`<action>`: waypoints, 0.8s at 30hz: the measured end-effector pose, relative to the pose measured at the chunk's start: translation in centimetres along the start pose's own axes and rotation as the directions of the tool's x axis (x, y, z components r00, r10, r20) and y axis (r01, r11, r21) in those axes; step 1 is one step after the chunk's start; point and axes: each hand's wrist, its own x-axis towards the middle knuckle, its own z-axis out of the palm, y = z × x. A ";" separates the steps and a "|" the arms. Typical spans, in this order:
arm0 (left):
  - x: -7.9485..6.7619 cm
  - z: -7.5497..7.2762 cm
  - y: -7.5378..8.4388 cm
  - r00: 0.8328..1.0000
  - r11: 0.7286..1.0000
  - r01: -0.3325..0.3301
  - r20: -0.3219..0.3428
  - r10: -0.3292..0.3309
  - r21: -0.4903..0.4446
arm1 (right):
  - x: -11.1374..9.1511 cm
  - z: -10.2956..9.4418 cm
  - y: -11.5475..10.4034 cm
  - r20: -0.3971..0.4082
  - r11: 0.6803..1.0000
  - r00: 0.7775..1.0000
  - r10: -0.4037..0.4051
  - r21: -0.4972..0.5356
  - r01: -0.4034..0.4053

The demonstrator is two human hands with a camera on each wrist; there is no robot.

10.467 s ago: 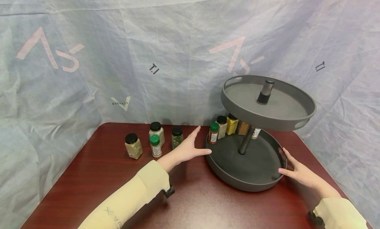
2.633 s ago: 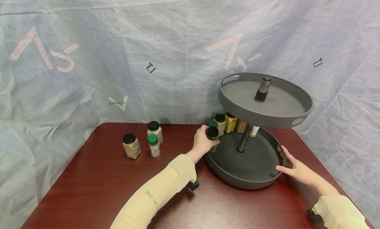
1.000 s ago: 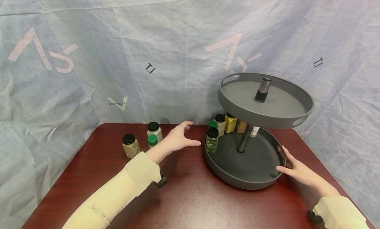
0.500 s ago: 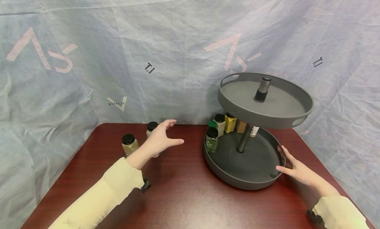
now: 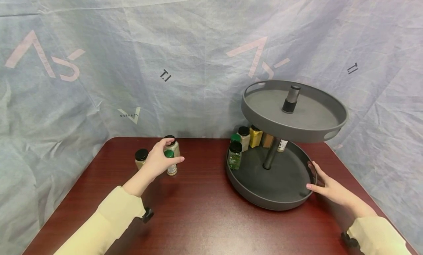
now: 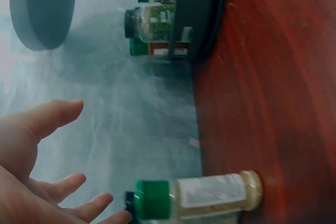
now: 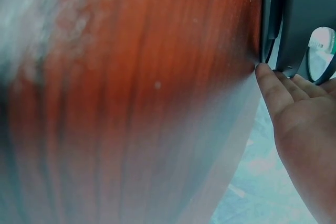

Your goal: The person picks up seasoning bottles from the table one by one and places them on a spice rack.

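Note:
My left hand (image 5: 158,160) hovers over a small green-capped spice bottle (image 5: 172,169), thumb and fingers spread about its cap. In the left wrist view the fingertips are right at the green cap (image 6: 153,200), and nothing is held. Behind this bottle stands a black-lidded jar with pale contents (image 5: 175,147). Another black-lidded jar (image 5: 141,154) is partly hidden by the left hand. My right hand (image 5: 332,189) rests against the right side of a grey two-tier turntable's lower tray (image 5: 274,205), its fairly straight fingers touching the wall near a handle cutout.
Along the lower tray's left and back stand a green-herb jar (image 5: 235,157), a green-capped bottle (image 5: 235,138), a pale jar (image 5: 243,139), a yellow jar (image 5: 255,137) and others. The upper tray (image 5: 294,129) overhangs them. A hanging grey sheet (image 5: 198,82) backs the red-brown table (image 5: 205,211).
My left hand set the green-herb jar on the lower tray's left side, released it, then moved left to the green-capped bottle. My right hand has stayed at the tray's side.

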 end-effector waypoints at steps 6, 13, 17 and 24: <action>0.0 0.5 -2.1 0.996 0.997 0.025 -0.080 -0.031 -0.070 | 0.1 -0.1 0.0 0.008 1.000 1.000 0.013 -0.003 -0.013; -0.1 1.5 -3.8 0.991 0.970 0.050 -0.108 -0.077 -0.237 | 0.1 -0.2 0.0 0.012 1.000 1.000 0.023 0.009 -0.023; -0.1 2.3 -4.5 0.987 0.955 0.074 -0.119 -0.112 -0.286 | 0.1 -0.2 0.0 0.011 1.000 1.000 0.023 0.005 -0.023; 0.1 3.1 -5.4 0.980 0.926 0.103 -0.123 -0.157 -0.364 | 0.0 -0.1 0.1 0.004 1.000 1.000 0.011 0.006 -0.011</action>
